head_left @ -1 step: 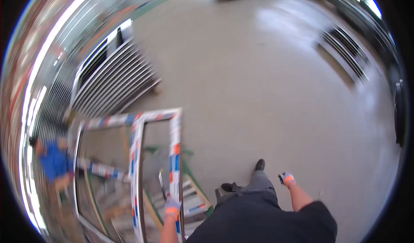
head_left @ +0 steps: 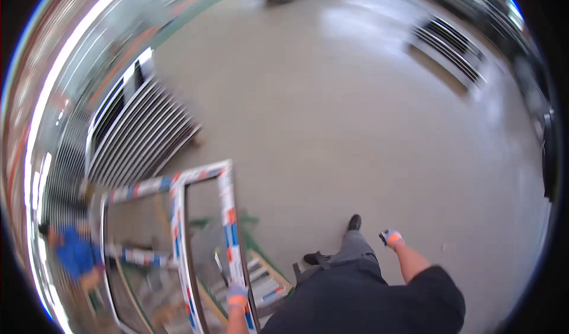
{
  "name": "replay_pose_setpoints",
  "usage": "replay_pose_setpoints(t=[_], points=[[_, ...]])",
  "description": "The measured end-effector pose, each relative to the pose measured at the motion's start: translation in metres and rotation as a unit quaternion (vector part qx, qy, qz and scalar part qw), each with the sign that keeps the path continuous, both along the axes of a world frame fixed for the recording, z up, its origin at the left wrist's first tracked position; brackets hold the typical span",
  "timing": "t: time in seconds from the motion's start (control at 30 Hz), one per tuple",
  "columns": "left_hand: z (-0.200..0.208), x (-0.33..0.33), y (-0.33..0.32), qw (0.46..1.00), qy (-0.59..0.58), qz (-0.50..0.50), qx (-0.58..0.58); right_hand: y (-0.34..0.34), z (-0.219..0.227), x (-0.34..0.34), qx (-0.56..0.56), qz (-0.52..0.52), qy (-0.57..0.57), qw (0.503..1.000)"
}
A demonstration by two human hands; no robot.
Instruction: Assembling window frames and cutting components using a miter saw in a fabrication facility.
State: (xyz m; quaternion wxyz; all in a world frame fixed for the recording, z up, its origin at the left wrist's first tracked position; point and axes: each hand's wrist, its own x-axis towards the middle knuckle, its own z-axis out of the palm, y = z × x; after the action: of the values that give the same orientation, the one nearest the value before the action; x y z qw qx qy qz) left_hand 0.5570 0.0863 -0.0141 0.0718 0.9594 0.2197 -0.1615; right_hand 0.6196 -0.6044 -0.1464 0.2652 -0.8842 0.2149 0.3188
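My left hand (head_left: 237, 294), in a pale glove with an orange cuff, is closed round the near-right bar of a large window frame (head_left: 230, 215). The frame has a crossbar and an inner upright, and its bars are covered in white, blue and orange protective film. It stands up at my left, its lower part cut off by the picture's edge. My right hand (head_left: 390, 238), gloved alike, hangs out to my right, away from everything. Its fingers look loosely apart; dark patches show at the fingertips, and no held thing can be made out.
Behind the frame is a green-edged rack (head_left: 269, 269) with pale slats. A person in a blue top (head_left: 77, 254) is at the far left. Stacked metal profiles (head_left: 139, 135) stand ahead left, another stack (head_left: 447, 52) far right. Grey floor (head_left: 308, 132) lies ahead.
The view has turned to the right, so the floor stacks shift leftward. The window frame sits slightly lower and further left, still in my left hand. My right hand has barely moved.
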Motion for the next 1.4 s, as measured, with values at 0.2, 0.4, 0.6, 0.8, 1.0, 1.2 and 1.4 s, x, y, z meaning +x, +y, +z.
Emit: replay_pose_setpoints(t=[0.2,0.4,0.6,0.8,1.0,1.2,1.4], points=[[0.054,0.098,-0.058,0.994,0.021,-0.072,-0.082,-0.079,0.066,-0.125,-0.017,-0.249,0.061,0.967],[0.065,0.126,-0.093,0.943,-0.085,0.031,-0.32,-0.198,0.102,-0.245,-0.041,-0.296,0.14,0.944],[0.093,0.259,-0.286,0.965,0.036,-0.036,-0.258,-0.409,0.123,-0.145,-0.117,-0.351,0.023,0.929],[0.033,0.368,-0.407,0.977,0.083,-0.182,-0.069,-0.544,0.168,0.001,-0.084,-0.354,-0.049,0.93],[-0.009,0.466,-0.608,0.979,0.092,-0.088,-0.159,-0.661,0.137,0.042,-0.086,-0.389,-0.039,0.917],[-0.013,0.538,-0.808,0.979,0.11,-0.102,-0.138,-0.694,0.073,-0.03,-0.062,-0.527,0.004,0.848],[-0.054,0.601,-1.027,0.98,0.137,-0.133,-0.063,-0.719,-0.032,-0.158,-0.064,-0.599,0.08,0.794]])
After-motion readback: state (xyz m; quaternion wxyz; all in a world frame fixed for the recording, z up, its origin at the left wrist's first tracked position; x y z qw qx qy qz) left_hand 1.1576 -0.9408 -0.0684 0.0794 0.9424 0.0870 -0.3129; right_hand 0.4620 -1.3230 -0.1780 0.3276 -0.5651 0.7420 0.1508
